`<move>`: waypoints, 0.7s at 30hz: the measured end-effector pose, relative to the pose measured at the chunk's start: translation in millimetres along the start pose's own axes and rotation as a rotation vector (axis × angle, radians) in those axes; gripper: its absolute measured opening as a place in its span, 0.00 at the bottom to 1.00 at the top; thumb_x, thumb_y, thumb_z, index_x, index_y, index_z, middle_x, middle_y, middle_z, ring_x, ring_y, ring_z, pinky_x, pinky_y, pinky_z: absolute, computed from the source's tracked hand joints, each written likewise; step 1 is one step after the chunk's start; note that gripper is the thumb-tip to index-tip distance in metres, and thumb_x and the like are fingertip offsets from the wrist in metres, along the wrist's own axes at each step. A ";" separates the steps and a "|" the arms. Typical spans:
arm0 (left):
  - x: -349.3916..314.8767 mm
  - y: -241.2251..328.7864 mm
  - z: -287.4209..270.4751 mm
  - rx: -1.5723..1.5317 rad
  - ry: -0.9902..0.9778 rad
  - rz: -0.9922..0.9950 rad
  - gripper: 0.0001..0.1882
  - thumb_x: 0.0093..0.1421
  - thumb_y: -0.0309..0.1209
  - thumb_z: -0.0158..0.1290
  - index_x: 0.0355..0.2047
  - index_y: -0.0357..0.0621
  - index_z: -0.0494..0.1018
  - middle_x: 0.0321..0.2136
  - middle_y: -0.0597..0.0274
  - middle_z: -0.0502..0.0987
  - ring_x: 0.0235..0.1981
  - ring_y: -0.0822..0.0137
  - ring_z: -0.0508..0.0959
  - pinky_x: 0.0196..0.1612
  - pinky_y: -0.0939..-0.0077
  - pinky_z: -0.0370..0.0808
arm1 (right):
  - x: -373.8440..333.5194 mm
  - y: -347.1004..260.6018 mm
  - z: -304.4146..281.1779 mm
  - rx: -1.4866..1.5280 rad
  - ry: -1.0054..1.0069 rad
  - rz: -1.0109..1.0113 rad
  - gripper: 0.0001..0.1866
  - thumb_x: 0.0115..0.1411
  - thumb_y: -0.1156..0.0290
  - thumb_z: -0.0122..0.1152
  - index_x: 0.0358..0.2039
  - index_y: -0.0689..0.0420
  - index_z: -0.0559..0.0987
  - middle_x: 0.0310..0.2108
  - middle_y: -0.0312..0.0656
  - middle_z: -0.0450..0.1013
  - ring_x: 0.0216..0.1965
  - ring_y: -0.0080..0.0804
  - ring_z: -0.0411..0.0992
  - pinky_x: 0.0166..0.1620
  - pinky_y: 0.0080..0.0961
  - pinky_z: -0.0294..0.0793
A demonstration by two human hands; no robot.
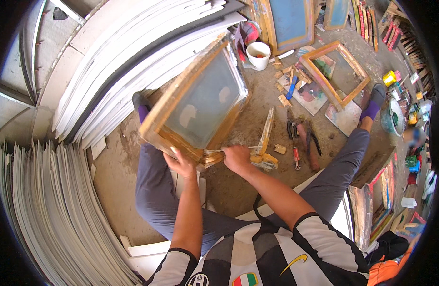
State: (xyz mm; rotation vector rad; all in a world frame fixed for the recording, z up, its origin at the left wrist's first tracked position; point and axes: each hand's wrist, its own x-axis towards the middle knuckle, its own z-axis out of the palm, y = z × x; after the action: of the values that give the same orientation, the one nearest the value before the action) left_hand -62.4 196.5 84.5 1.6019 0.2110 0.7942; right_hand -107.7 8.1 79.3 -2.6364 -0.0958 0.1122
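Note:
A wooden screen-printing frame (214, 151) with grey-blue mesh (203, 102) leans up in front of me, tilted, between my legs. Two pale patches show on the mesh. My left hand (181, 163) grips the frame's near lower edge, thumb up along the wood. Just right of the near corner, my right hand (237, 158) is closed on a thin pale strip, which runs along the frame's edge and past my fist. What lies inside the fist is hidden. Beside it on the floor are a paint-crusted wooden stick (265, 131) and a yellowish crumpled scrap (265, 162).
Pliers (292, 126), a red-handled cutter (296, 159) and a blue-handled tool (292, 88) lie on the floor. Beyond are a white bucket (258, 55) and a bare wooden frame (341, 102). Stacked sheets (62, 205) line the left; paint pots (411, 161) crowd the right.

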 end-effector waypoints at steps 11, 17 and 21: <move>85.0 216.0 41.5 0.434 -0.206 0.234 0.23 0.62 0.43 0.62 0.26 0.33 0.71 0.19 0.61 0.70 0.22 0.72 0.65 0.25 0.71 0.66 | -13.2 -61.4 -58.7 0.225 0.299 -0.247 0.12 0.58 0.61 0.61 0.41 0.50 0.83 0.28 0.46 0.78 0.29 0.47 0.78 0.32 0.48 0.75; 120.8 266.5 77.3 0.761 -0.430 0.327 0.34 0.56 0.59 0.62 0.22 0.32 0.74 0.14 0.49 0.73 0.17 0.58 0.73 0.25 0.60 0.71 | -27.8 -93.2 -101.7 0.348 0.450 -0.365 0.16 0.63 0.61 0.61 0.52 0.43 0.81 0.22 0.41 0.76 0.25 0.42 0.76 0.28 0.39 0.75; 110.4 293.8 107.1 0.958 -0.640 0.327 0.38 0.55 0.66 0.57 0.25 0.34 0.77 0.20 0.44 0.79 0.26 0.45 0.82 0.32 0.53 0.77 | -26.3 -97.4 -106.0 0.442 0.488 -0.331 0.16 0.64 0.61 0.61 0.52 0.42 0.81 0.21 0.40 0.74 0.24 0.41 0.76 0.28 0.38 0.74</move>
State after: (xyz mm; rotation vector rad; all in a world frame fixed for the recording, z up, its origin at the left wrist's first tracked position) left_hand -5.0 110.2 399.4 2.7625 -0.1780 0.3678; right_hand -128.2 40.4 220.6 -2.1042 -0.2988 -0.5540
